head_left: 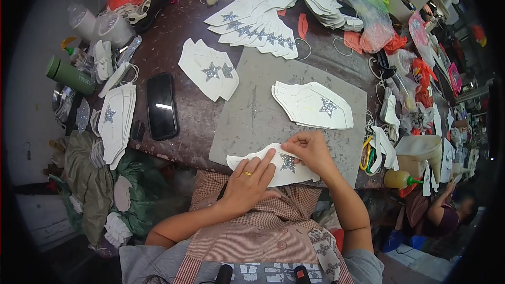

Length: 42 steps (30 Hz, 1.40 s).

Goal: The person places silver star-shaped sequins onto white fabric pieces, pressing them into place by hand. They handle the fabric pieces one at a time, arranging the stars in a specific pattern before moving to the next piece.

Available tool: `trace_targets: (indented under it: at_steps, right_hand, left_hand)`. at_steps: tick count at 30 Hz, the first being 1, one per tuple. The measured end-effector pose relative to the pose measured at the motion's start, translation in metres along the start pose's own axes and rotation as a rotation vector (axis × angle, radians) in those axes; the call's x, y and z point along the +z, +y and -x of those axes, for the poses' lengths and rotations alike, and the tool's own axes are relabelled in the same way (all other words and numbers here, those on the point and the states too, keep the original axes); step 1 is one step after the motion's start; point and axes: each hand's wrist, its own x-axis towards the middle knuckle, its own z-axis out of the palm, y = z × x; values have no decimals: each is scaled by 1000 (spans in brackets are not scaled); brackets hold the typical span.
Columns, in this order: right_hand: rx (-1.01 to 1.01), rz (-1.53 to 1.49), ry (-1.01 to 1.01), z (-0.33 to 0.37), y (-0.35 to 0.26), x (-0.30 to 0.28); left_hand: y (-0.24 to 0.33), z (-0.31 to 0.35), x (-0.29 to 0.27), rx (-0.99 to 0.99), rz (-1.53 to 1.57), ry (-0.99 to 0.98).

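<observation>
Your left hand [252, 178] lies open across the white piece [278, 179] at the grey board [239, 126]'s near edge, apparently steadying it, while your right hand [307, 151] pinches its upper edge near the glitter star [288, 162]

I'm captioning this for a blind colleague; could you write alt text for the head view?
A person's left hand and right hand touch a white piece bearing a glittery silver star, at the near edge of a grey board. Similar pieces lie stacked farther up the board, with a black phone to its left.
</observation>
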Motion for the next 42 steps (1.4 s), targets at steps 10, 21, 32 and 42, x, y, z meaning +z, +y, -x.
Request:
trace_targets:
  at_steps: [10,21,32,42]
  right_hand:
    - [111,-107,12,44,23,-55]
    - [97,-155,18,35,38,-61]
    - [27,-101,64,37,46,-53]
    - [23,-320,188,82,49,-46]
  left_hand:
    - [4,-6,2,-33,2,-57]
    - [14,-15,-8,-51,-89,-116]
    - [35,-33,-3,-132,-156,-173]
    - [31,-41,36,236,114,-189]
